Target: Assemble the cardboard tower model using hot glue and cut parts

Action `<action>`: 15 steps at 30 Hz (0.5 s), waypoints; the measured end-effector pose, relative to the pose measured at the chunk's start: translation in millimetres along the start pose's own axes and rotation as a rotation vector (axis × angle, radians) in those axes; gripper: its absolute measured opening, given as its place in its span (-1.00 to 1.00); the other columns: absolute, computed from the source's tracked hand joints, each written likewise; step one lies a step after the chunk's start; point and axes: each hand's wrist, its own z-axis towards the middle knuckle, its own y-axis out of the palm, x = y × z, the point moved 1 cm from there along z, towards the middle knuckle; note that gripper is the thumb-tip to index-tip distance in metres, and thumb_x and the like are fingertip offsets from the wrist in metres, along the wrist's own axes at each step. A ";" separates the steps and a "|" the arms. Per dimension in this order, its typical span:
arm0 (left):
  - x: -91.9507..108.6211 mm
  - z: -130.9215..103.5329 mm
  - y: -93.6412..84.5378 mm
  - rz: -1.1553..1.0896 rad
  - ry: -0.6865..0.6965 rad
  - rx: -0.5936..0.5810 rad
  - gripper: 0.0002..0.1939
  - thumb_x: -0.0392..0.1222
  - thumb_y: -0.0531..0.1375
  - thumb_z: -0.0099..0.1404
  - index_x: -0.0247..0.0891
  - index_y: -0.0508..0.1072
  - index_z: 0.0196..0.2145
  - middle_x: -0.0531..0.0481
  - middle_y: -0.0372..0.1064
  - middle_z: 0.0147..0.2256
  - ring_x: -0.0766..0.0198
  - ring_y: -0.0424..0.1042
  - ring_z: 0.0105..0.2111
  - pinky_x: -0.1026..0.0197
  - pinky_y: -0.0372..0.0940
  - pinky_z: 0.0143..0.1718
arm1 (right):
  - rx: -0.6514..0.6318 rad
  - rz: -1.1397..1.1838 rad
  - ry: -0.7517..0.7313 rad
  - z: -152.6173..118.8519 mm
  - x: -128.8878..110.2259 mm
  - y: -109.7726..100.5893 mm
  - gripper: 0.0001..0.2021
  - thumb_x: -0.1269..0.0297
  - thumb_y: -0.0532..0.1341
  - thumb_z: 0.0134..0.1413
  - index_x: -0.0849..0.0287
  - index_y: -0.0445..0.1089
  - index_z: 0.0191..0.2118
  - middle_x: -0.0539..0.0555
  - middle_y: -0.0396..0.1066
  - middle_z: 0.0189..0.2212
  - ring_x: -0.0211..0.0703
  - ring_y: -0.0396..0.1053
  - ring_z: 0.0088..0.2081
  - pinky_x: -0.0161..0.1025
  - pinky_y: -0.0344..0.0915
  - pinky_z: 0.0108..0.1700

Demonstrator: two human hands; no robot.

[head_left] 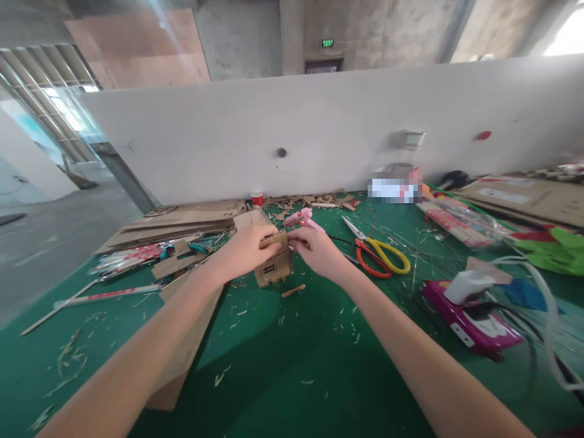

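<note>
My left hand (255, 246) grips a small folded cardboard piece (272, 271) with printed arrow marks, its thumb across the top. At the piece's upper right edge, my right hand (312, 246) has its fingers pinched together; whether they hold the cardboard or some small bit is hidden. Just behind both hands lies a pink glue gun (298, 217) with a small glowing light. A small cardboard scrap (293, 291) rests on the green table in front of the piece. Scissors (371, 252) with orange and yellow handles lie right of my right hand.
A long cardboard strip (194, 340) lies under my left forearm. Cardboard sheets (182, 219) are stacked at the back left. A purple power strip (469, 322) with plugged-in cables sits at the right. Scraps (319, 199) line the white partition (219, 140); a red spool (257, 199) stands there.
</note>
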 end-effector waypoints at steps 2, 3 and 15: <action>0.3 -0.2 0.8 0.002 -0.007 0.002 -0.81 -0.03 0.06 0.30 -0.16 0.38 -0.29 0.10 0.32 -0.48 0.32 0.23 -0.53 0.23 0.04 -0.49 | -0.003 -0.015 0.013 1.3 0.7 0.9 -0.77 0.52 0.06 0.14 0.20 0.46 -0.34 0.06 0.44 -0.40 -0.20 0.35 -0.26 -0.28 0.25 -0.21; 0.4 -0.2 1.2 0.000 -0.007 0.001 -0.81 -0.04 0.06 0.30 -0.16 0.38 -0.29 0.10 0.32 -0.48 0.31 0.24 -0.53 0.23 0.04 -0.49 | -0.001 -0.019 0.019 1.3 1.3 1.6 -0.77 0.52 0.06 0.14 0.21 0.46 -0.34 0.06 0.44 -0.42 -0.20 0.35 -0.27 -0.28 0.25 -0.21; 0.8 1.1 4.1 -0.013 0.011 0.019 -0.81 -0.06 0.05 0.30 -0.21 0.37 -0.29 0.05 0.37 -0.41 0.24 0.32 -0.42 0.24 0.08 -0.43 | 0.032 -0.360 0.073 -7.4 -6.3 5.3 -0.81 0.41 0.06 0.15 0.20 0.43 -0.24 0.11 0.47 -0.28 -0.13 0.38 -0.28 -0.25 0.22 -0.23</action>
